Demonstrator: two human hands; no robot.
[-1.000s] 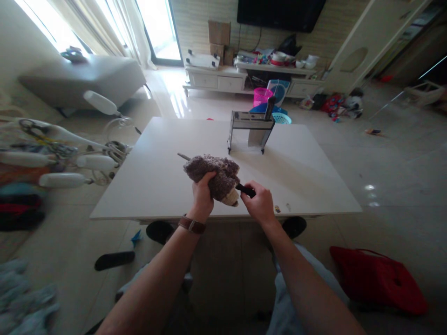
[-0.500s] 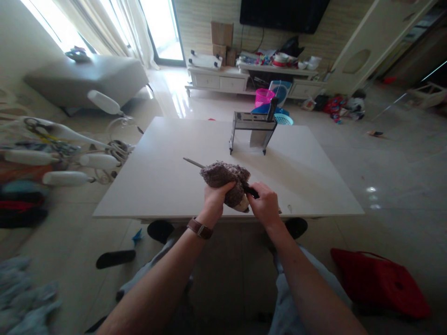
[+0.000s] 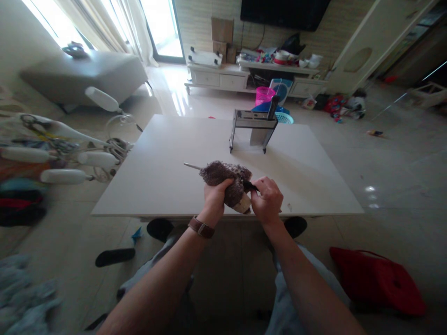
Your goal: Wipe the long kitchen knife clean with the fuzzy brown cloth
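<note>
My left hand (image 3: pixel 217 196) is wrapped round a brown fuzzy bundle (image 3: pixel 214 173) that looks like a plush toy, with a pale patch at its lower end. It is held above the near edge of the white table (image 3: pixel 167 190). From the bundle's left side sticks a thin grey rod (image 3: pixel 191 165). My right hand (image 3: pixel 268 197) is closed on a black handle-like piece (image 3: pixel 249 186) at the bundle's right side. The bundle hides whether rod and black piece are joined. On my left wrist is a brown watch strap (image 3: pixel 201 227).
A metal frame stand (image 3: pixel 254 120) with a black upright handle stands at the table's back. Beyond it are a pink basket (image 3: pixel 264 95) and a light-blue basket (image 3: pixel 284 118). White-shaded lamp arms (image 3: pixel 98 159) lie left; a red bag (image 3: pixel 377 281) is on the floor right.
My right hand has turned and shifted slightly right with the black piece. The grey rod now lies flatter, its tip lower. The left hand keeps its hold on the fuzzy bundle.
</note>
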